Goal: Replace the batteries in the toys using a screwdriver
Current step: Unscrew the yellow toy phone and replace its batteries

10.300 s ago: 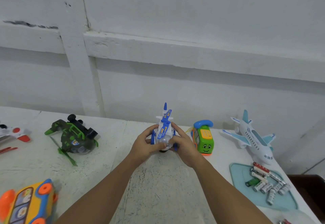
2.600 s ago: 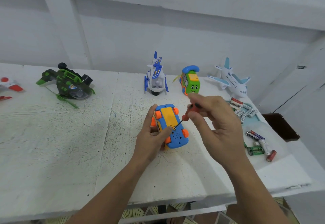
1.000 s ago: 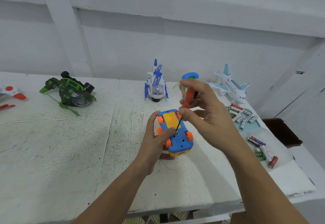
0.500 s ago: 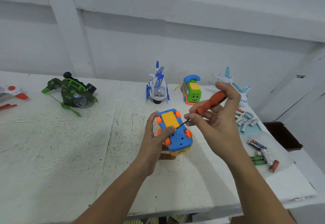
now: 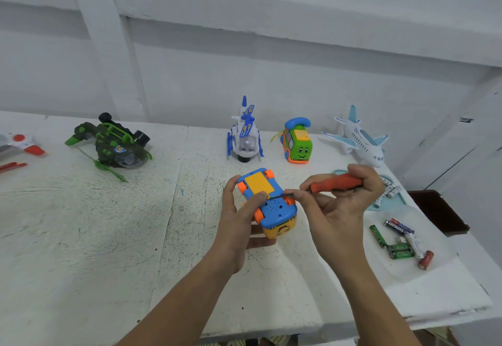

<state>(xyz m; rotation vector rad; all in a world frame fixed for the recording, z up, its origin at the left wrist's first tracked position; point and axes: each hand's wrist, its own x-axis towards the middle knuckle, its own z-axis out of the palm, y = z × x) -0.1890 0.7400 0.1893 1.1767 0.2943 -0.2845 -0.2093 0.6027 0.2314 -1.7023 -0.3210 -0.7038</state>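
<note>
Far left of the toy bus (image 5: 267, 204), the frame edge cuts a red-and-white toy (image 5: 19, 143); right of it, the right hand (image 5: 339, 210) holding the screwdriver (image 5: 336, 184) hides part of a teal tray (image 5: 398, 202).

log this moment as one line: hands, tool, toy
left hand: grips upturned toy car | right hand: holds screwdriver, tip at edge of orange battery cover | cover: still on | loose batteries: on table at right

1 green helicopter (image 5: 114, 143), 1 blue-and-white helicopter (image 5: 245, 135), 1 white plane (image 5: 362, 143), 1 green bus (image 5: 297, 144), 1 blue car (image 5: 274, 207), 1 screwdriver (image 5: 336, 183), 1 teal tray (image 5: 398, 203); batteries (image 5: 398, 226) too jumbled to count.
</note>
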